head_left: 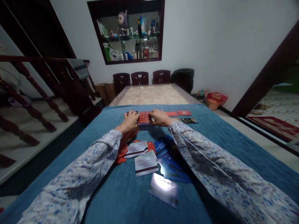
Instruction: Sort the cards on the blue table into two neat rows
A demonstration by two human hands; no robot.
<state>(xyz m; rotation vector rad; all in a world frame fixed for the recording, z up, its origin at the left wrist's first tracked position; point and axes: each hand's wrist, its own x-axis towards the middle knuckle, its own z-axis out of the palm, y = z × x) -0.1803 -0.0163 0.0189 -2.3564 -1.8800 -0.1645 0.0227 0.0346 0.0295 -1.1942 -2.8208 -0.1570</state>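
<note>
Cards on cloth, chairs behind table

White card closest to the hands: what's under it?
Red cards show past the left and right edges of the white card; whatever lies under its middle is covered and can't be seen.
</note>
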